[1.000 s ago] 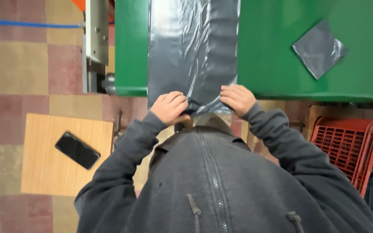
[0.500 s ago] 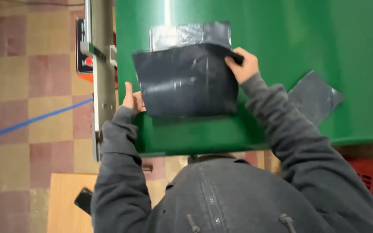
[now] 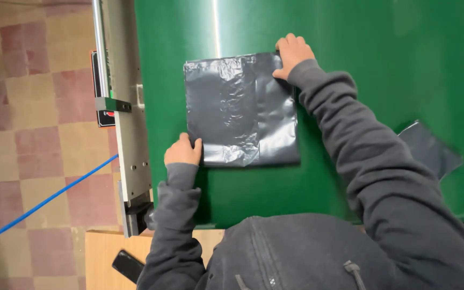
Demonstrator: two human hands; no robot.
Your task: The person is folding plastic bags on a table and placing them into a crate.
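A dark grey plastic bag (image 3: 240,110) lies folded into a flat rectangle on the green table (image 3: 382,64). My left hand (image 3: 182,151) grips its near left corner with curled fingers. At the far right corner my right hand (image 3: 292,53) holds the bag down against the table, arm stretched out. The bag's surface is wrinkled along the middle. My dark grey hooded jacket fills the bottom of the view.
Another grey plastic piece (image 3: 430,150) lies on the table to the right, partly under my right sleeve. A metal rail (image 3: 127,107) runs along the table's left edge. A black phone (image 3: 128,265) rests on a wooden board (image 3: 103,252) below. A blue line (image 3: 44,201) crosses the tiled floor.
The long bag was folded over away from me and now lies flat as a rectangle. My right hand moved to the far corner, my left to the near corner.
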